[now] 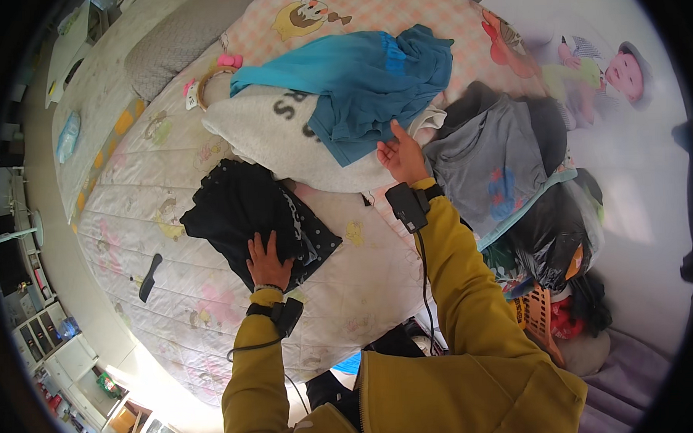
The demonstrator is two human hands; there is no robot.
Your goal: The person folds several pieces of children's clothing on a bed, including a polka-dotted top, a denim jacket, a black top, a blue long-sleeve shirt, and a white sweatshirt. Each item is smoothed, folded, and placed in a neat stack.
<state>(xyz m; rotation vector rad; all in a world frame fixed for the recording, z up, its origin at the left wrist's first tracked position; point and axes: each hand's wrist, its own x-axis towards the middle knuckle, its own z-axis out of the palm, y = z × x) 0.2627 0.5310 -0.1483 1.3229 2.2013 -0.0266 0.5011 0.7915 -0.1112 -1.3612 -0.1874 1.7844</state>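
My left hand (267,265) rests with spread fingers on a folded black garment (231,203), whose layers have white dots along the edges. My right hand (403,157) is at the lower edge of a teal-blue shirt (370,89), fingers partly curled and nothing seen gripped; whether it touches the cloth is unclear. Beneath the blue shirt lies a light grey garment (252,128) with dark lettering. To the right of my right hand, a grey shirt (487,148) with a blue and red print lies on darker clothing.
The clothes lie on a bed with a quilted, cartoon-print cover (171,280). A black comb (150,278) is at left, a headband (207,87) beyond. Black plastic bags (553,226) and an orange plastic basket (538,318) stand along the right wall. A cable runs from each wrist device.
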